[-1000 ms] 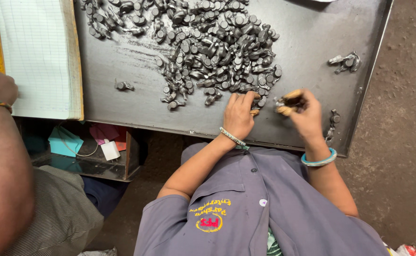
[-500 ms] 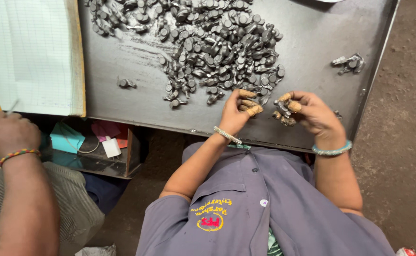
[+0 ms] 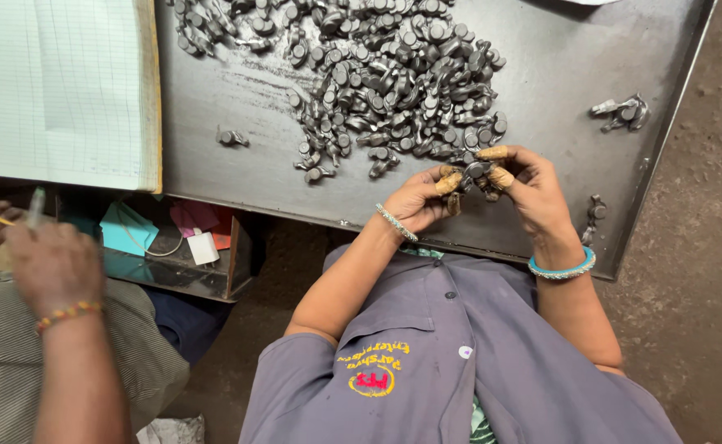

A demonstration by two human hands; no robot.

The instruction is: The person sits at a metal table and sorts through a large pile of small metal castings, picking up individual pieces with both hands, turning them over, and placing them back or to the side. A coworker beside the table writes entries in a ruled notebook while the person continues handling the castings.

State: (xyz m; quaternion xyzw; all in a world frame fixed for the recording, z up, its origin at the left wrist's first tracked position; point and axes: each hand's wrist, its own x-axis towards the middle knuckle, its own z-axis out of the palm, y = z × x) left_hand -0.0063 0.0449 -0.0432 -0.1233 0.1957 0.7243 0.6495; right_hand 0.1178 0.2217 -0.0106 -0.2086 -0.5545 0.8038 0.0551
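Both hands raised together; left hand [image 3: 417, 197] and right hand [image 3: 533, 187] pinch metal parts [image 3: 474, 171].

A teal box [image 3: 126, 230] and small white tag [image 3: 203, 247] sit in the under-table tray [image 3: 172, 284]

A single head-worn camera looks steeply down, fairly near, over the near edge of a dark metal table [image 3: 246, 173] and the floor beside it.

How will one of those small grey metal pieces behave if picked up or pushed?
Probably rigid and heavy for its size: the pile looks like solid metal. Likely to roll or wobble, given the rounded heads. Perhaps slippery or sharp: the left hand and right hand, gripping metal pieces, have wrapped fingertips.
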